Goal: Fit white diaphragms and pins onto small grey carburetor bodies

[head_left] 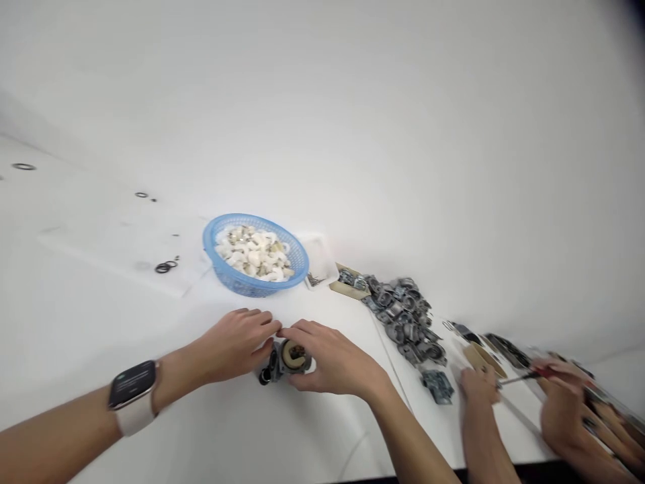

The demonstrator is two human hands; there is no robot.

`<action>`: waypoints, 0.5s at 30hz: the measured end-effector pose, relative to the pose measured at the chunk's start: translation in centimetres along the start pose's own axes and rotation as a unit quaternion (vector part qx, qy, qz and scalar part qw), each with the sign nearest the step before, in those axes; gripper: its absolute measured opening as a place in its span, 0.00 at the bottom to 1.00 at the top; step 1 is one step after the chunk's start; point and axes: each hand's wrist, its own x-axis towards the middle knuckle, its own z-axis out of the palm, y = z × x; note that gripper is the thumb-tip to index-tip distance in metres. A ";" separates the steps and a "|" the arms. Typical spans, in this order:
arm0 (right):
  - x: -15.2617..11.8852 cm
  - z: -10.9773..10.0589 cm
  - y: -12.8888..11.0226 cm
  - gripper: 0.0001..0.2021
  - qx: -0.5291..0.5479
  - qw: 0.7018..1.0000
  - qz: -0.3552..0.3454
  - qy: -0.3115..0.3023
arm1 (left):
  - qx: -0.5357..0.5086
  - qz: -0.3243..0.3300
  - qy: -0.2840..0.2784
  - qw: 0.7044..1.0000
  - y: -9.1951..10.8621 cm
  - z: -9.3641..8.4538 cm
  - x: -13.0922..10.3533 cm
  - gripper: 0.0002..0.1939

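My right hand (337, 356) is closed round a grey metal housing (293, 366) at the near middle of the table. A cream plastic ring (289, 356) sits in the housing's round opening, with small brownish metal showing inside. At the housing's left side is a dark round port (265, 375). My left hand (236, 346), with a watch on its wrist, meets it from the left, fingers curled and thumb near the port. Its fingertips touch those of my right hand above the housing. Whatever lies between the left fingertips is hidden.
Beyond my hands stands a blue basket (242, 286) of white plastic parts. To its right are a white tray (327, 265), a cardboard box (347, 290) and a pile of metal housings (403, 312). Black rings (162, 267) lie left. Another person's hands (478, 386) work with a screwdriver (519, 378) at right.
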 end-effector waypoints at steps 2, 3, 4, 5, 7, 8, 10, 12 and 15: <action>0.1 0.2 0.2 0.30 -0.002 1.000 0.005 0.004 | -0.004 0.001 -0.005 1.000 -0.2 0.3 -0.1 0.09; 0.1 0.3 0.4 0.28 -0.001 1.000 0.008 0.006 | -0.006 -0.001 -0.011 1.000 -0.4 0.6 -0.2 0.10; 0.0 0.5 0.6 0.27 0.002 1.000 0.010 0.008 | -0.006 -0.005 -0.017 1.000 -0.6 0.8 -0.3 0.11; -0.1 0.6 0.8 0.27 0.008 1.000 0.013 0.009 | -0.005 -0.009 -0.023 1.000 -0.8 1.1 -0.3 0.12; -0.9 0.7 1.4 0.27 0.025 0.999 0.024 0.013 | 0.004 -0.014 -0.027 1.000 -1.3 1.6 -0.5 0.13; -1.5 0.7 1.9 0.27 0.035 0.999 0.034 0.016 | 0.010 -0.015 -0.025 1.000 -1.5 1.7 -0.5 0.14; -3.2 0.7 3.0 0.27 0.052 0.996 0.064 0.026 | 0.020 -0.014 -0.024 0.999 -1.8 1.9 -0.6 0.15; -5.4 0.7 4.5 0.26 0.062 0.992 0.103 0.039 | 0.023 -0.011 -0.032 0.999 -1.7 1.8 -0.6 0.16; -9.4 0.6 7.7 0.23 0.067 0.981 0.175 0.056 | 0.013 -0.001 -0.042 0.999 -1.3 1.6 -0.6 0.16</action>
